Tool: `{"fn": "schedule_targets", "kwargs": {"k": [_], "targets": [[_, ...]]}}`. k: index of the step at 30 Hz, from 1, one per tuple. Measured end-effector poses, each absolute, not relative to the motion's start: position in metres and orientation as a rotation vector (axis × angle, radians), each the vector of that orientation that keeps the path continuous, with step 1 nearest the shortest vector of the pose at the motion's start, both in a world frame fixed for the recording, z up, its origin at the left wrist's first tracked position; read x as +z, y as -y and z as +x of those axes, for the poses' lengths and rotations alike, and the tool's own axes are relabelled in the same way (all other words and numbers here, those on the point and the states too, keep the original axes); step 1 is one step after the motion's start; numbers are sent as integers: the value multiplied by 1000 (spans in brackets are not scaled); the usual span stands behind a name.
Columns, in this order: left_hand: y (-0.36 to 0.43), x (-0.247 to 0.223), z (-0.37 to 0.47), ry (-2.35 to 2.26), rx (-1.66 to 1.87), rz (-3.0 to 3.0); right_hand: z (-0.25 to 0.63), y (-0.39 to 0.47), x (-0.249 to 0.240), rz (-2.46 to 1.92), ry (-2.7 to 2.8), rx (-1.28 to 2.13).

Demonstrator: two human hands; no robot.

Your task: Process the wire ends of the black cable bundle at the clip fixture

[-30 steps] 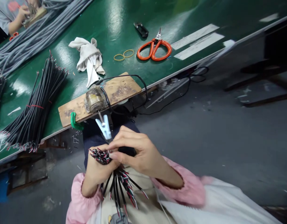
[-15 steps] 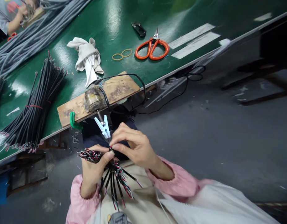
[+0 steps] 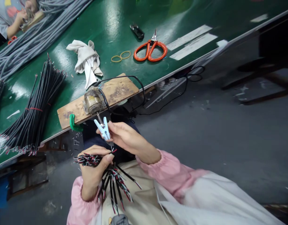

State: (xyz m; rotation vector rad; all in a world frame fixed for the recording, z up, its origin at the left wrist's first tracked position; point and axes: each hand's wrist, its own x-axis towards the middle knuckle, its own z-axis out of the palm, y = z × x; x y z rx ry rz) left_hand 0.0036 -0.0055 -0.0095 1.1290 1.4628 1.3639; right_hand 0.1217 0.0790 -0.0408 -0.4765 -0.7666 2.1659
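Observation:
My left hand [image 3: 93, 168] is closed round a bundle of black cables [image 3: 89, 160] with stripped red, white and black wire ends. Between its thumb and forefinger one cable end stands out, its thin wires [image 3: 113, 150] spread just below the clip. More cable ends hang below the hand over my lap. My right hand [image 3: 125, 136] has its fingers round a light blue clothes peg [image 3: 103, 129], thumb at the peg's right leg. The peg sits on the shaft of a small motor [image 3: 92, 101], which is fixed to a wooden board [image 3: 120, 89].
A green clamp [image 3: 75, 123] sits at the board's left end. On the green table [image 3: 111, 28] lie a bound black cable bundle [image 3: 36, 107], a white cloth [image 3: 85, 59], rubber bands [image 3: 120, 57], orange-handled scissors [image 3: 150, 51] and black snips [image 3: 136, 31]. Grey cables [image 3: 47, 37] lie near another person's hands [image 3: 22, 15].
My right hand has moved from the cable end at my left thumb up to the clothes peg. The held cable's wires now show spread apart. My left hand keeps its grip.

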Motion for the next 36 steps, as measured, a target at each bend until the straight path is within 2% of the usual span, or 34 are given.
{"fn": "schedule_targets", "kwargs": {"k": [4,18,25,31,36], "targets": [[3,-12,3,-1534,1405,1104,110,-88,-37,-454,676,2264],[-7,-7,5,-1603,1359,1032,107,-89,-38,-356,609,2278],[-5,-8,5,-1606,1327,994,110,-86,-54,-479,517,2288],[-1,-7,1,-1514,1187,1111,132,-78,-64,-706,784,2002],[0,-8,4,-1474,1004,1003,151,-59,-42,-701,1400,1394]]}}
